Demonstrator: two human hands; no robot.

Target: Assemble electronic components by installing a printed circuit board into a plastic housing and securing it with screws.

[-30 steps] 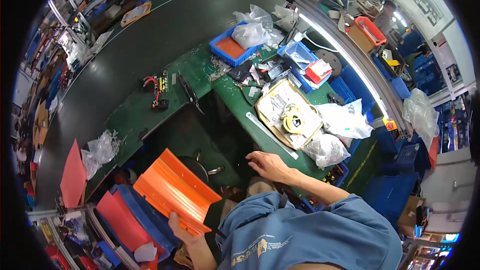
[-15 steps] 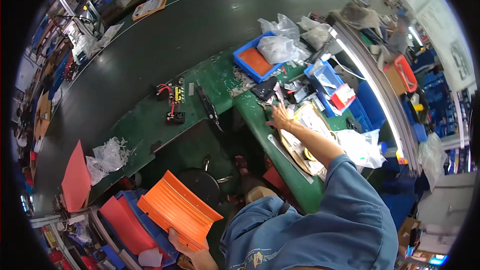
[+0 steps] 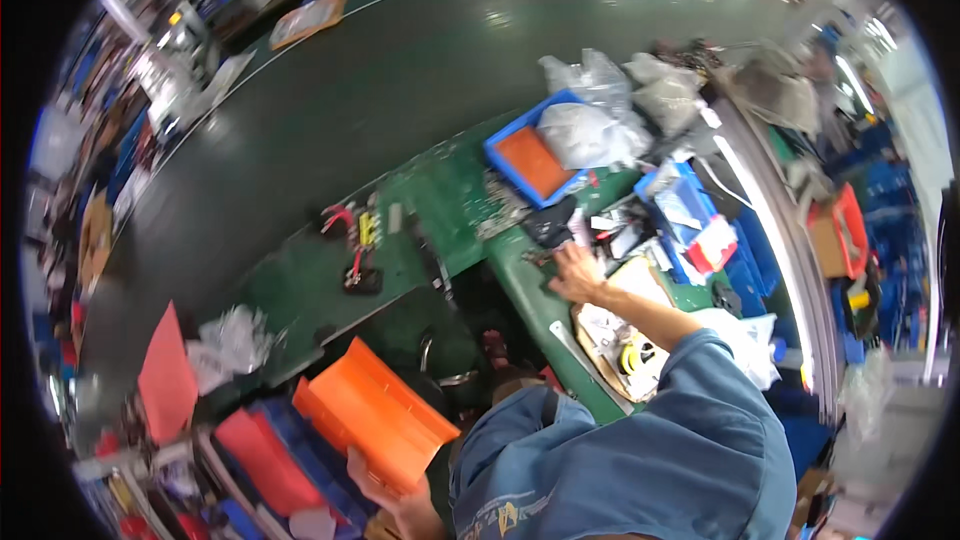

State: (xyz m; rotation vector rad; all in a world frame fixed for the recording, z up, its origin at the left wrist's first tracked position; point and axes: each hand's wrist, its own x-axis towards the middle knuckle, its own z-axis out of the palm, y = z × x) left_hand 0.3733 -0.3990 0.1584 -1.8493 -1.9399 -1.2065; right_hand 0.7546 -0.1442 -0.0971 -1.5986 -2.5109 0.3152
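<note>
An orange plastic panel (image 3: 380, 410), bent up along its sides, tilts over the gap in front of the bench. My left hand (image 3: 395, 500) grips its near lower edge; the fingers beneath are partly hidden. My right hand (image 3: 580, 275) is stretched over the green bench (image 3: 520, 270) with its fingers apart, slightly blurred. Close to its fingertips are a black cloth-like piece (image 3: 552, 225) and small dark parts too blurred to name. Beside its wrist lies a board with papers (image 3: 640, 290) and a roll of yellow tape (image 3: 632, 358).
A metal ruler (image 3: 590, 365) lies along the bench edge. Beyond stand a blue tray (image 3: 510, 175), plastic bags (image 3: 590, 135) and blue bins (image 3: 680, 205). Wired parts (image 3: 362, 250) and a dark tool (image 3: 432, 260) rest on the left bench. A stool (image 3: 425, 355) stands below.
The view has shifted, and the scene sits slightly lower and to the right. My right hand's fingers are drawn in somewhat. The left hand still holds the orange panel, whose tilt has changed slightly.
</note>
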